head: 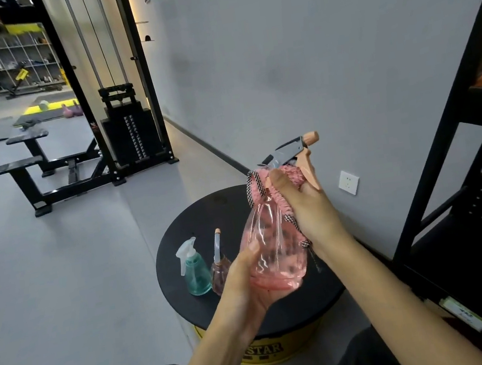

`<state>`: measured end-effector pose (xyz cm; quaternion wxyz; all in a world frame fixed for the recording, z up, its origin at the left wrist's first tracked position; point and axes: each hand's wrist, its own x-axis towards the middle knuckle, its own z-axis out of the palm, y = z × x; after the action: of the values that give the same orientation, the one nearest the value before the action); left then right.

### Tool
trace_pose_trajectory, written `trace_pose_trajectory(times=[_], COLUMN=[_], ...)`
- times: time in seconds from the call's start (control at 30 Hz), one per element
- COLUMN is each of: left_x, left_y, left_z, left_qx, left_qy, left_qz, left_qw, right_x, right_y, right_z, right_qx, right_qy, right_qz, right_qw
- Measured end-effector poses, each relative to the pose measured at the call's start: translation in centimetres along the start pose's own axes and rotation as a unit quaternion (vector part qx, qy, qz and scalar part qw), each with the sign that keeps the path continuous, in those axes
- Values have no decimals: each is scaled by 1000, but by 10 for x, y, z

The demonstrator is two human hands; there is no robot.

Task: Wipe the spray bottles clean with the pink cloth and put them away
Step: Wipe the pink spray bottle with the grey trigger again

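Observation:
My left hand cups the base of a clear pink spray bottle held in the air above a round black stool top. My right hand grips the pink cloth around the bottle's neck, just under its grey and peach trigger head. A teal spray bottle with a white trigger stands upright on the stool. Beside it stands a small brownish bottle with a thin upright nozzle, partly hidden behind my left hand.
The stool has a yellow side. A black metal shelf rack stands close on the right. A grey wall with a white socket lies behind. A cable machine and bench stand to the left on open grey floor.

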<state>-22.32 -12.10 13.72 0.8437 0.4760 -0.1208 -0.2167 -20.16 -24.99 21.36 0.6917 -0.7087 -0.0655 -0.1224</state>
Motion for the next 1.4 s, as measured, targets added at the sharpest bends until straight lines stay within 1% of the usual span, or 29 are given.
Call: trace_pose_trajectory(times=[0.07, 0.17, 0.27, 0.33, 0.37, 0.4, 0.47, 0.5, 0.57, 0.6, 0.67, 0.7, 0.77, 0.87, 0.93, 0.97, 1.0, 1.07, 1.13, 1.2, 1.27, 1.3, 1.37, 1.4], left_x=[-1, -4, -5, -5, -5, -5, -3, -2, 3, 4, 2, -1, -5, -9, -9, -9, -8, -8, -7, -4, 0, 0, -2, -4], left_y=[-1, 0, -3, -6, -5, -5, -3, -2, -3, -3, -4, -4, -4, -2, -2, -2, -3, -2, 0, -2, -4, -4, -3, -2], left_z=[-1, -3, -3, -3, -2, -3, -3, -2, 1, 3, 6, 5, 2, 5, 5, 5, 4, 2, 4, 7, 10, 11, 11, 10], left_qx=[-28, -108, -172, -182, -178, -167, -116, -89, -50, -36, -36, -48, -87, -175, -208, -216, -219, -198, -129, -55, -16, -16, -18, -14], left_qy=[-4, -35, -46, -45, -39, -31, -1, 19, 61, 64, 58, 57, 26, -16, -31, -32, -33, -31, -7, 59, 106, 113, 102, 85], left_qz=[-14, -50, -80, -86, -81, -73, -53, -41, -19, -3, 12, 6, -16, -68, -94, -99, -101, -82, -45, -8, 23, 32, 44, 44], left_qw=[999, 992, 981, 978, 980, 983, 992, 995, 997, 997, 998, 997, 996, 982, 973, 971, 970, 976, 991, 997, 994, 993, 994, 995], right_x=[4, 7, 8, 4, 4, 5, 9, 9, 7, 3, 1, 2, 6, 8, 7, 8, 8, 13, 14, 12, 9, 9, 11, 11], right_y=[3, 6, 13, 10, 8, 6, 5, 6, 5, 1, -1, -1, -2, 0, 0, 3, 2, 5, 7, 6, 6, 8, 8, 6], right_z=[1, -4, -10, -10, -10, -9, -5, -2, 3, 6, 6, 5, 3, -3, -6, -8, -8, -6, -4, 0, 5, 7, 7, 4], right_qx=[17, 122, 259, 308, 287, 242, 134, 88, 38, 26, 29, 45, 101, 218, 299, 316, 315, 245, 157, 110, 97, 99, 119, 141], right_qy=[4, -57, -133, -161, -162, -151, -85, -54, 0, 17, 19, 12, -18, -109, -132, -124, -136, -123, -59, 1, 30, 40, 31, 6], right_qz=[21, 70, 61, 52, 56, 64, 51, 40, 22, 7, 3, 20, 58, 92, 93, 96, 99, 105, 97, 73, 38, 43, 77, 90], right_qw=[1000, 988, 955, 936, 942, 956, 986, 994, 999, 999, 999, 999, 993, 965, 941, 936, 934, 956, 981, 991, 994, 993, 989, 986])
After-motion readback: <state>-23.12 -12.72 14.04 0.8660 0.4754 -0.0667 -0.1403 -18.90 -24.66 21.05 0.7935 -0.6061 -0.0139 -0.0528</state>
